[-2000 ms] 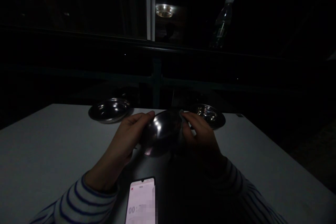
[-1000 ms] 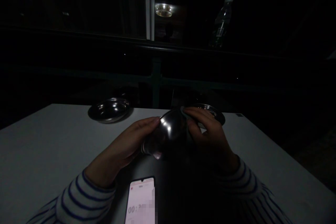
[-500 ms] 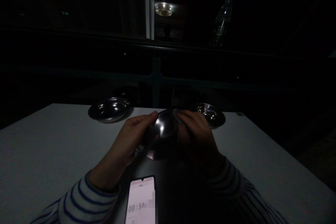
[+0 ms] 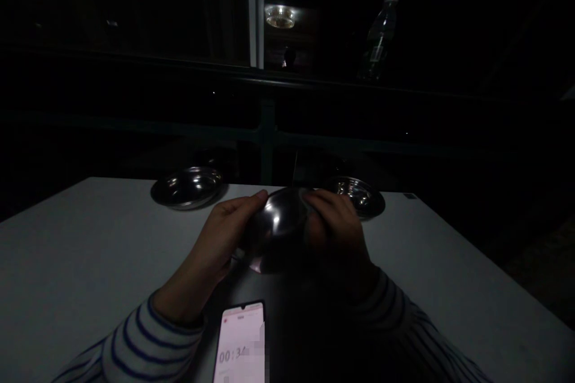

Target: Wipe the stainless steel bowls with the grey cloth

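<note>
The scene is very dark. A shiny steel bowl (image 4: 277, 228) is held tilted above the white table (image 4: 81, 263), its outer side facing me. My left hand (image 4: 220, 239) grips the bowl's left rim, thumb on top. My right hand (image 4: 335, 224) is closed over the bowl's right side, fingers pressed against the metal; a small pale scrap may lie under the fingertips, but I cannot make it out. Both sleeves are white with blue stripes.
Two more steel bowls rest near the table's far edge, one at the left (image 4: 187, 187) and one at the right (image 4: 359, 194) behind my right hand. A lit phone (image 4: 240, 344) showing a timer lies near me. A plastic bottle (image 4: 380, 36) stands on a dark ledge beyond.
My right hand has been rubbing back and forth over the bowl's right side, and the bowl tilted slightly between my hands. The phone's timer has counted on.
</note>
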Demonstrator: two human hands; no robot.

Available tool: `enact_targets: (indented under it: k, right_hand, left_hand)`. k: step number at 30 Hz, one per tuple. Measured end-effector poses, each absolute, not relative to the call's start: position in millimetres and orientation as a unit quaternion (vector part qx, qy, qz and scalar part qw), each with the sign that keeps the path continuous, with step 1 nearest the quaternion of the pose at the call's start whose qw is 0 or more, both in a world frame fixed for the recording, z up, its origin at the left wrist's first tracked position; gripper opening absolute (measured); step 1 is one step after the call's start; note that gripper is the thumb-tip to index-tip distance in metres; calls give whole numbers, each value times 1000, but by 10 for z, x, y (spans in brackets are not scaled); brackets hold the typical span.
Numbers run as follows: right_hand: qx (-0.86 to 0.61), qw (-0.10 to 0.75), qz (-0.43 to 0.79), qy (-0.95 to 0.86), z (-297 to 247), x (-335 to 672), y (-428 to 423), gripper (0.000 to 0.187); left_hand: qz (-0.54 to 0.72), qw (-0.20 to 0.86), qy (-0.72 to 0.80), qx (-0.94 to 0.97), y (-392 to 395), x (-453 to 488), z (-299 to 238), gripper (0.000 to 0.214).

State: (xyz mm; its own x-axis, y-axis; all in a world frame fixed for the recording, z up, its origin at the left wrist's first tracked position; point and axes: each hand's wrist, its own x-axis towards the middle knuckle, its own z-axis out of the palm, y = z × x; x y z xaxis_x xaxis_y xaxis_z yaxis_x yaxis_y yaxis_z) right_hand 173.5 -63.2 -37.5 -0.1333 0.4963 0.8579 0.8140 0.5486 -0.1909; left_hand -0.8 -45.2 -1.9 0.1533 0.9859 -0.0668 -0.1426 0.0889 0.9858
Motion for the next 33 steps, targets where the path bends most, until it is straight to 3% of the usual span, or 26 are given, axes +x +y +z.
enact_targets:
  k: [3,9,17,25,33]
  right_hand:
    - [-480,509,-120,-705,-361,1781,-583,29]
    - [-395,421,-207,-790,-320,1664,-723,29]
    - [-491,497,-100,-709,-391,1808,-542,31]
    - [-362,361,-217,-832,-347,1587,-784,36]
    - [-472,466,-129,-737,-357,1810,-587,33]
  left_hand:
    - [485,587,439,477,-455,-13,-2,28]
    - [447,584,450,505,-475,13,-16,31]
    - [471,573,444,503,-460,-22,18,31]
    - [440,602,428,511,-473,15,-27,31]
    - [428,588,430,535,-471,-3,10,30]
